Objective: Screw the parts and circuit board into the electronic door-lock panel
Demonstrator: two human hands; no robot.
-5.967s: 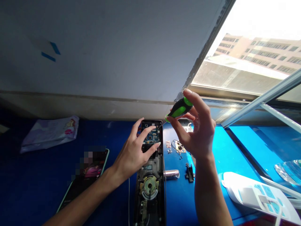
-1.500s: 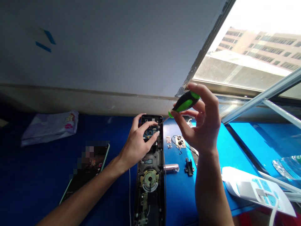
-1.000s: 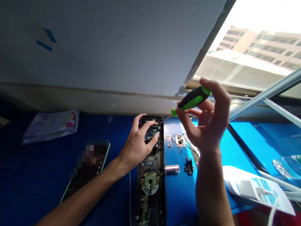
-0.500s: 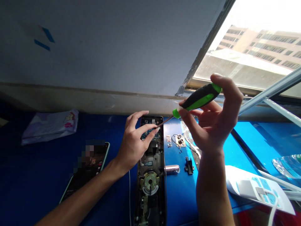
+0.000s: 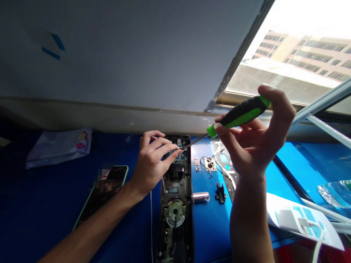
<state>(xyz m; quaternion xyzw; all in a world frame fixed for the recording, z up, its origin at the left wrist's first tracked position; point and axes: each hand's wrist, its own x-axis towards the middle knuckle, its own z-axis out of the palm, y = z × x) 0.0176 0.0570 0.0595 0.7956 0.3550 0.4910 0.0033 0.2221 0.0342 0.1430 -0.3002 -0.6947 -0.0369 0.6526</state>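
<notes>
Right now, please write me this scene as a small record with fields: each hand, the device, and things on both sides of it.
Right hand: holds green-and-black screwdriver, shaft slanting down leftward
Left hand: fingers at the screwdriver's tip; pinching or not, unclear
Device: open black casing, circuit board at its far end
Left of casing: phone, purple-white packet
Right of casing: pink cylinder, black bracket, tiny screws
Surface: blue

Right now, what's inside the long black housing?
The housing holds a circuit board, a dark block and a round metal part. The left hand partly covers the board; anything beneath is hidden.
</notes>
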